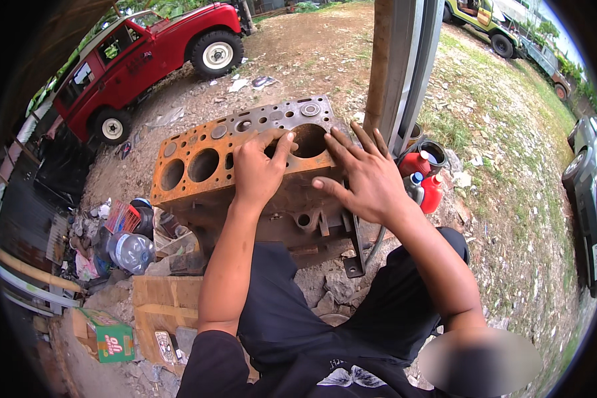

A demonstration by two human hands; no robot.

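Observation:
A heavy engine block (196,191) stands in front of me, its flat top rusty orange on the left and greyer on the right. Large round cylinder bores and smaller holes run along that top. My left hand (260,166) is over the middle of the block, fingers curled and thumb against the forefinger; whatever they may pinch is hidden. Just right of it opens a wide cylinder bore (310,140). Spread fingers of my right hand (371,182) lie at the block's right end, beside that bore, with nothing in them.
A metal post (404,73) rises behind my right hand. Red bottles (431,194) and a black bucket (434,154) stand to the right. On the left lie a clear plastic jug (132,252), cardboard (162,302) and a green box (109,335). A red off-road vehicle (142,60) is parked beyond.

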